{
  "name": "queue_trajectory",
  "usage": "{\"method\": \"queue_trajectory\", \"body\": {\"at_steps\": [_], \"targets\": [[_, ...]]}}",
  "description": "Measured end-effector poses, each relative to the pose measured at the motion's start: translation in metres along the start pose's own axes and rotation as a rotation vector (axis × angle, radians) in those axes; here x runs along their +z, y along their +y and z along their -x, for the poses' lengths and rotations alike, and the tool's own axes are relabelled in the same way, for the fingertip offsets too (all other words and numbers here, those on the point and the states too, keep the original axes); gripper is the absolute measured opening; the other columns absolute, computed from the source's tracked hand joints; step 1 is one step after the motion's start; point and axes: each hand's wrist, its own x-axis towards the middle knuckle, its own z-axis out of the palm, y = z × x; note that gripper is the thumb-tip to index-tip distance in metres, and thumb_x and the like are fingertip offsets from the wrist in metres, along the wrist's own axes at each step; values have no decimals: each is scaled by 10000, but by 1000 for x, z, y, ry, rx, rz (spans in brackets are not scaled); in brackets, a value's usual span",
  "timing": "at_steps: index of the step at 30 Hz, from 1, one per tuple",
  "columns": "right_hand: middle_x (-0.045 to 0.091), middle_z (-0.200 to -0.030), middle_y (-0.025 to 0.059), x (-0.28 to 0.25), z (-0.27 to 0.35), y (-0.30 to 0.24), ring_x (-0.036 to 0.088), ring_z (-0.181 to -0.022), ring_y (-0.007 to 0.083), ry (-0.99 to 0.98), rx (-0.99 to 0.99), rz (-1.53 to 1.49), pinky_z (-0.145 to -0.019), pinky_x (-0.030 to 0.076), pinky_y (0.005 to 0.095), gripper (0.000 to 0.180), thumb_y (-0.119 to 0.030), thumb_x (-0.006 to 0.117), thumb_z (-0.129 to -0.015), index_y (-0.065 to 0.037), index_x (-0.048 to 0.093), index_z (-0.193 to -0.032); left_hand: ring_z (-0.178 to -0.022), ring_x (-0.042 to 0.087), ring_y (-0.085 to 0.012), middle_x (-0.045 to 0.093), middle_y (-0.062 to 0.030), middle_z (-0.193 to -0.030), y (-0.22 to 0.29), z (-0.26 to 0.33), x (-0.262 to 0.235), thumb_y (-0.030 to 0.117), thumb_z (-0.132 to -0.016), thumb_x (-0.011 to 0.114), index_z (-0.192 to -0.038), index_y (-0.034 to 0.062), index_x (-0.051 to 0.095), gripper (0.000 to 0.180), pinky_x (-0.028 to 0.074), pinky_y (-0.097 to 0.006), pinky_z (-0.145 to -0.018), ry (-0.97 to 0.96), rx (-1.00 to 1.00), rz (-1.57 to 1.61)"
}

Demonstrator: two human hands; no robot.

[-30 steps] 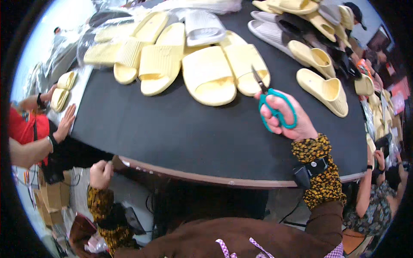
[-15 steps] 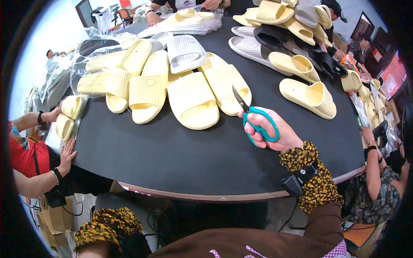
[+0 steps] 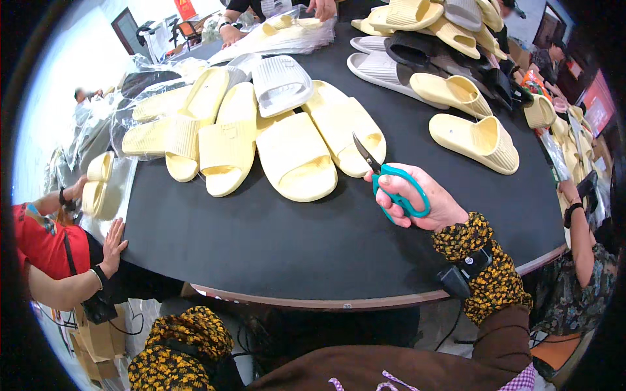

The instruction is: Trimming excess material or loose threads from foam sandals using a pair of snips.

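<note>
Teal-handled scissors (image 3: 390,171) with slim dark metal blades are sitting in the right hand (image 3: 440,205), whose fingers (image 3: 396,212) are curling closed around the handle loops above the flat black worktop (image 3: 293,247). Nearest the viewer, a black sleeve cover with yellow flowers (image 3: 202,329) is showing at the lower edge; the left hand is lying out of sight, so how its fingers are set cannot be told. Just ahead, the blade tip is pointing over a pale yellow, open-toed slipper (image 3: 345,124), touching or not being unclear. More pale yellow slippers (image 3: 297,150) are lying to its left, with a ribbed grey slipper (image 3: 280,77) resting on them. Farther right, yellow, grey and black slippers (image 3: 453,39) are forming a heap, while across the worktop a co-worker's hand (image 3: 319,8) is showing near clear plastic bags (image 3: 313,42).
</note>
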Motion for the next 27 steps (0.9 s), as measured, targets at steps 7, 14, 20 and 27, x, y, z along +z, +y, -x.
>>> {"method": "queue_trajectory", "body": {"at_steps": [7,14,20,27], "targets": [[557,-680,7,-3,-2,0,493,-482,51,-27,16,-19,-362,382,194,297,-244,594,-875,-24,519,-1059,-558,497,-174,517,-65,-668,-8,13,-31,19,-839,358,-751,45,565,226,386,-297,-533,185,-49,-57],[556,-678,9,-2,-2,0,495,-481,53,-34,11,-10,-362,386,192,288,-232,587,-880,-16,518,-1058,-587,523,-207,552,-78,-685,-4,46,-28,42,-858,383,-742,42,580,228,410,-351,-574,168,113,168],[556,-679,7,-2,-2,2,491,-472,46,-15,16,3,-354,390,189,230,-216,591,-876,-43,534,-1016,-619,560,-262,579,-109,-660,-10,64,-27,31,-858,388,-628,50,553,284,473,-418,-608,97,107,394],[548,-663,-5,0,-6,1,486,-463,39,0,-26,8,-352,396,187,205,-232,599,-870,-59,556,-972,-620,544,-202,560,-111,-704,-59,44,-74,73,-874,403,-741,19,582,229,427,-328,-561,233,-310,141]]}}
